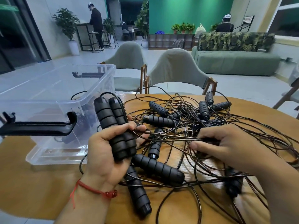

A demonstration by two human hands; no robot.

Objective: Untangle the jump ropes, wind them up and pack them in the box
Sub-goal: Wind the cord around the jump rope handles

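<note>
Head view had us mid-untangle: our left hand (103, 147) was clenched round a pair of black foam handles (115, 125), held upright side by side, while our right hand (215, 143) pinched a bundle of thin cords (169, 137) running across from them. The other jump ropes (159, 120) lay knotted on the wooden surface (40, 183), with the open clear plastic box (53, 101) just beside them on the left. We judged it best to keep the handles fixed and feed this one cord out slowly, lifting loops over other handles — never yanking, which would likely tighten the knots.
</note>
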